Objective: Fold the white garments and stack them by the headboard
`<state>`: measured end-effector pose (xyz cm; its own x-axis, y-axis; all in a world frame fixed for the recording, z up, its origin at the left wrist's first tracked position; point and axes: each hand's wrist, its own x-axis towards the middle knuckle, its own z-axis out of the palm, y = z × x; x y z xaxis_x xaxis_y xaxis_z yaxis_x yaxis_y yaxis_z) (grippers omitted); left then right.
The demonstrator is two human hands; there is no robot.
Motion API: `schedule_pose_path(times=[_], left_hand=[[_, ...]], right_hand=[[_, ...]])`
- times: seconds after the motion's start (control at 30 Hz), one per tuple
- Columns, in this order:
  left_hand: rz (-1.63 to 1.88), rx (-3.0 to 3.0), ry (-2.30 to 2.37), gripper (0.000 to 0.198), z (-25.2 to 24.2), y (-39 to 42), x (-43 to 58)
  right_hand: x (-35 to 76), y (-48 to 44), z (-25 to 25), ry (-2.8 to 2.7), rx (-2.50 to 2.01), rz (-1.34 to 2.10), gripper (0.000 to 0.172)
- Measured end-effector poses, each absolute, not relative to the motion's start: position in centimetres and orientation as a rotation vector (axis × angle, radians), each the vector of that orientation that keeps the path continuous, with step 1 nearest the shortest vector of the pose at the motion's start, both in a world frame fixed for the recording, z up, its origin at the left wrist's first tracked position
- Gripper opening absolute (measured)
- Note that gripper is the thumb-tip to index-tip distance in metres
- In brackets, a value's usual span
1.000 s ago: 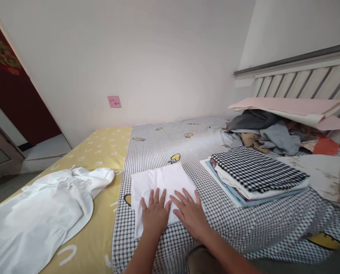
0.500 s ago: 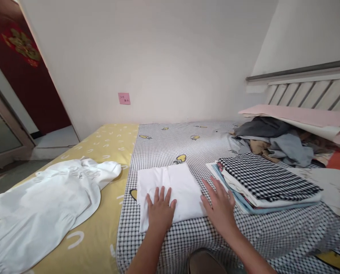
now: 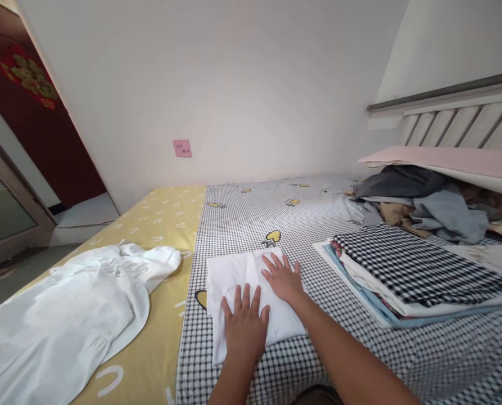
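Observation:
A folded white garment lies on the checked bedsheet in front of me. My left hand rests flat on its near part, fingers spread. Farther up, my right hand lies on the garment's far right part, its fingers also apart. Neither hand grips anything. To the right is a stack of folded clothes with a black-and-white checked cloth on top. A loose white garment is spread out, wrinkled, on the left.
Yellow patterned bedding covers the left side. Rumpled clothes lie at the back right beneath a pink sheet, near slatted rails. A pink note is stuck on the wall.
My right hand has moved left and away from me, from the garment's right edge onto its far part. My left hand stays flat on the garment. The view has shifted slightly.

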<state>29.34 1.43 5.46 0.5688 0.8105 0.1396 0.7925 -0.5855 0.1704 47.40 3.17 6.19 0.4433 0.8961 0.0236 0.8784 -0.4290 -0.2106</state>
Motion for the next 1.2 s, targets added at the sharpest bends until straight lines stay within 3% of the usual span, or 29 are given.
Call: schedule_pose_path(times=[0.4,0.83,1.0,1.1,1.2], left_hand=[[0.340,2.754,1.465,0.053,4.8,1.5,29.6],[0.364,2.680,1.494,0.053,6.8,0.3,29.6],[0.368,2.657,1.490,0.054,6.9,0.1,29.7],[0.381,2.648,1.488,0.054,7.0,-0.1,29.7],[0.351,2.634,1.485,0.054,7.3,-0.2,29.6]], right_hand=[[48.5,4.1,6.3,-1.514,-2.544,0.158,0.061],[48.1,-10.8,4.5,-1.661,-2.505,0.034,0.053],[47.2,-12.5,7.6,-1.529,-2.589,0.036,0.058],[45.1,-10.8,10.5,-1.564,-2.356,-0.242,0.057],[42.6,-7.6,11.5,-1.708,-2.087,-0.203,0.055]])
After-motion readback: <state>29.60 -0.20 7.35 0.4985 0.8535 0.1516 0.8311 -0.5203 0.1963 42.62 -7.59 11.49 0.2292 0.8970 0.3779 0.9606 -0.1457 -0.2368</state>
